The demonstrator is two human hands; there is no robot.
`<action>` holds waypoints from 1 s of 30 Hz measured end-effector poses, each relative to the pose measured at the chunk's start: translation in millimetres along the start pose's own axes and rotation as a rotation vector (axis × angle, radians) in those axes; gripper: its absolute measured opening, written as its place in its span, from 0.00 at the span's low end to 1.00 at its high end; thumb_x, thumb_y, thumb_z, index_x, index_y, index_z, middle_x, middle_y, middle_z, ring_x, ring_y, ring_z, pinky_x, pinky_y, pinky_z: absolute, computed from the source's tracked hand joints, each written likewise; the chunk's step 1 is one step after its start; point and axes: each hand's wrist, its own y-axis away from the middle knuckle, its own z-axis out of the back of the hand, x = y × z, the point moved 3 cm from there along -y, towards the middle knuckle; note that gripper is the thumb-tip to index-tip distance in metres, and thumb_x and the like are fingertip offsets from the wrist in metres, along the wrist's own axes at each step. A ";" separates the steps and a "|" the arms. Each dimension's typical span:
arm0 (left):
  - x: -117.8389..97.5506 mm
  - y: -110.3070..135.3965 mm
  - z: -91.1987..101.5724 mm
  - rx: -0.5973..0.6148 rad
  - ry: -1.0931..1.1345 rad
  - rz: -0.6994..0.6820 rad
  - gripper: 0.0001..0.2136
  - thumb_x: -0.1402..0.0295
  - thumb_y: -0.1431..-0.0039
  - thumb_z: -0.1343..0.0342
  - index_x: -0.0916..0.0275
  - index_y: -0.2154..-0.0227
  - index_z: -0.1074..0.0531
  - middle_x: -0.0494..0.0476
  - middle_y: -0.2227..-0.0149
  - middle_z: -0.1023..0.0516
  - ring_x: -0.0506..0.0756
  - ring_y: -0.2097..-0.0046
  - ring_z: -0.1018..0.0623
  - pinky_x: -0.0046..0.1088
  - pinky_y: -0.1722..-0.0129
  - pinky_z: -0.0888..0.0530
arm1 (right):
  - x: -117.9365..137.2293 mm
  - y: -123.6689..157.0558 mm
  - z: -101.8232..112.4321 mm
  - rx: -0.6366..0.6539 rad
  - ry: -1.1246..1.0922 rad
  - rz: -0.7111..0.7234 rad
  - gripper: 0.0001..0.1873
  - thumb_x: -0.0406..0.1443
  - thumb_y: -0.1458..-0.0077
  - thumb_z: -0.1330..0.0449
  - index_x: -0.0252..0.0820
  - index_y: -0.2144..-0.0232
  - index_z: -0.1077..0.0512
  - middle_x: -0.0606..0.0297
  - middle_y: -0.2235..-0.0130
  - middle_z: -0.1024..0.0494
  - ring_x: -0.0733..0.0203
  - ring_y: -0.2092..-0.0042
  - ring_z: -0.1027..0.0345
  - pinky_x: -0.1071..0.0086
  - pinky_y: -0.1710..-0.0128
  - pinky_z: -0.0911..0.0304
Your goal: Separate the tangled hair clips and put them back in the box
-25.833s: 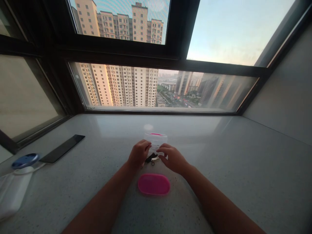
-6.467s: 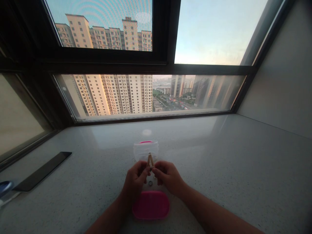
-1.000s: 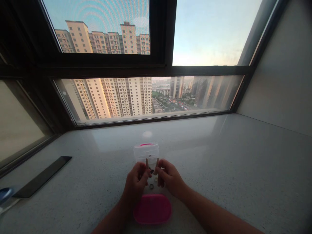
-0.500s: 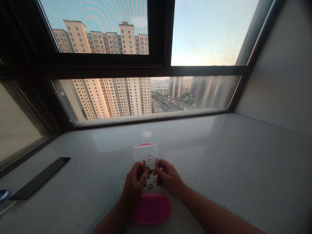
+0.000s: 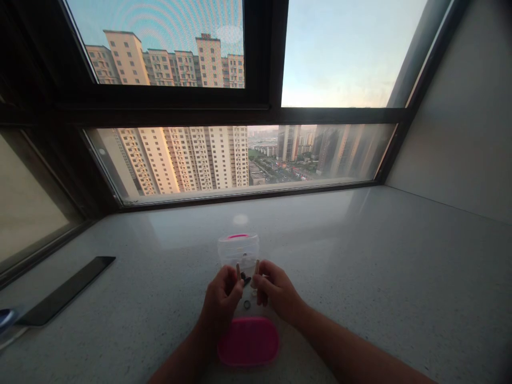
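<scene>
My left hand (image 5: 220,296) pinches a short, thin, light-brown stick (image 5: 238,271) upright between thumb and fingers. In my right hand (image 5: 280,293) is a similar light-brown stick (image 5: 256,266), also upright, a small gap apart from the first. Between the hands lie small dark pieces (image 5: 246,280), too small to name. A small grey ring (image 5: 247,304) rests on the surface below them. Just beyond my fingers stands a clear plastic container (image 5: 239,246) with a pink strip on top. Nearer to me, between my wrists, sits a pink oval lid (image 5: 248,341).
A flat dark slab (image 5: 68,293) lies at the left on the pale speckled sill (image 5: 360,277). Beside it, at the left edge, is a blue rounded object (image 5: 7,318), partly cut off. A dark-framed window (image 5: 256,117) rises behind, with a wall (image 5: 460,133) at the right.
The view has shifted very slightly. Both hands keep their place and their hold on the two sticks.
</scene>
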 end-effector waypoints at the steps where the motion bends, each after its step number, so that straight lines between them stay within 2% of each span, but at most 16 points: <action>1: 0.2 -0.3 0.0 0.000 -0.008 0.000 0.07 0.65 0.46 0.49 0.61 0.75 0.39 0.44 0.80 0.39 0.46 0.80 0.39 0.20 0.80 0.40 | -0.2 0.0 -0.2 0.001 -0.003 0.003 0.10 0.41 0.49 0.45 0.40 0.73 0.39 0.72 0.77 0.32 0.71 0.83 0.39 0.77 0.86 0.46; 17: 1.5 -1.7 -0.3 0.005 -0.009 -0.018 0.07 0.66 0.45 0.49 0.61 0.75 0.40 0.44 0.80 0.39 0.46 0.79 0.38 0.20 0.80 0.40 | -2.8 0.2 -2.2 0.023 -0.090 0.018 0.08 0.38 0.47 0.47 0.40 0.71 0.41 0.72 0.76 0.30 0.72 0.85 0.40 0.78 0.87 0.44; 24: 1.1 -0.3 -2.8 0.038 0.036 -0.025 0.06 0.65 0.43 0.50 0.61 0.73 0.39 0.45 0.78 0.37 0.47 0.79 0.37 0.20 0.81 0.38 | -6.8 -2.4 -0.8 0.011 -0.094 0.007 0.11 0.42 0.47 0.45 0.40 0.69 0.40 0.72 0.76 0.29 0.72 0.86 0.40 0.79 0.88 0.45; 30: -3.4 0.3 -2.4 0.053 0.030 -0.016 0.07 0.64 0.42 0.50 0.62 0.71 0.36 0.47 0.77 0.34 0.47 0.78 0.35 0.21 0.81 0.36 | -7.0 -3.5 0.0 0.011 -0.057 -0.017 0.14 0.44 0.46 0.44 0.38 0.65 0.35 0.69 0.75 0.28 0.72 0.85 0.37 0.79 0.87 0.44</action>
